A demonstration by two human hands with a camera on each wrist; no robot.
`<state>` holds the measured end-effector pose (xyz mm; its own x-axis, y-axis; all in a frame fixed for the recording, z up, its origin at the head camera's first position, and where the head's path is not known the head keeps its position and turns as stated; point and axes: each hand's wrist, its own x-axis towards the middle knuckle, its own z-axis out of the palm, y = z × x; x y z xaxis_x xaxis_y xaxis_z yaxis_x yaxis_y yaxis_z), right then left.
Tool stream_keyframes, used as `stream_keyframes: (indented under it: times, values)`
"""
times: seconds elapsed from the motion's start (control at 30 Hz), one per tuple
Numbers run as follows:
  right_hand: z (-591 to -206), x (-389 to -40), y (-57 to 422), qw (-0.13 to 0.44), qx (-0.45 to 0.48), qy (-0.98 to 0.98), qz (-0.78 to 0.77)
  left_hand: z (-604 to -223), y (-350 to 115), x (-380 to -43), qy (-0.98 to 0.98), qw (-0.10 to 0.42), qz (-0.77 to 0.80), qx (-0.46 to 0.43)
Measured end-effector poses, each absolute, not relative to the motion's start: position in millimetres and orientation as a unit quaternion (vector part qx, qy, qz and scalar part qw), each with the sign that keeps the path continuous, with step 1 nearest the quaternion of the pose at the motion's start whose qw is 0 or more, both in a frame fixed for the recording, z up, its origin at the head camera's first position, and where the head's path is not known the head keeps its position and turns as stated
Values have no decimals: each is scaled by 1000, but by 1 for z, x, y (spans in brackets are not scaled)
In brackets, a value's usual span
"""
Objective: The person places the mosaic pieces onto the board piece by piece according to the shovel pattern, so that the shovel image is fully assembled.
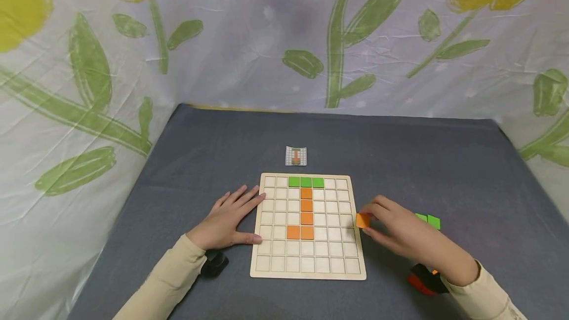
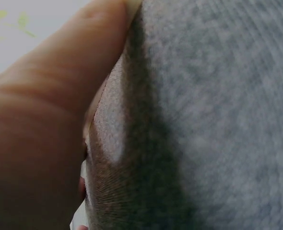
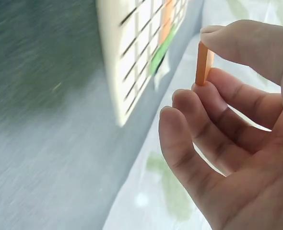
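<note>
A square wooden grid board (image 1: 329, 276) lies on the dark cloth. Three green tiles (image 1: 305, 182) fill part of its far row; below them orange tiles (image 1: 306, 205) run down the middle column, with one more beside the lowest. My right hand (image 1: 400, 226) pinches an orange tile (image 1: 362, 220) between thumb and fingers at the board's right edge; the right wrist view shows this tile (image 3: 204, 64) edge-on. My left hand (image 1: 228, 221) lies flat with spread fingers, its fingertips and thumb at the board's left edge. In the left wrist view the thumb (image 2: 50, 96) fills much of the picture.
A small pattern card (image 1: 296, 156) lies beyond the board. Green tiles (image 1: 432, 221) sit on the cloth behind my right hand, and red pieces (image 1: 420, 285) are partly hidden under the right wrist. A painted flower curtain (image 1: 249, 38) hangs behind the table.
</note>
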<state>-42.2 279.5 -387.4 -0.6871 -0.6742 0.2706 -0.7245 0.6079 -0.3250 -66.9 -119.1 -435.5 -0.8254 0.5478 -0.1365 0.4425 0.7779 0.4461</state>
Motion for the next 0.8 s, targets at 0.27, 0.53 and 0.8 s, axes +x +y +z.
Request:
stream_keyframes:
  times: [0.27, 0.53, 0.8]
  values:
    - [-381, -51, 256, 24, 405, -889, 213, -435, -117, -68, 933, 145, 189, 268]
    - [-391, -52, 244, 1, 419, -885, 204, -431, -113, -71, 937, 150, 177, 260]
    - [-408, -50, 227, -3, 446, -874, 193, -429, -111, -73, 940, 156, 168, 254]
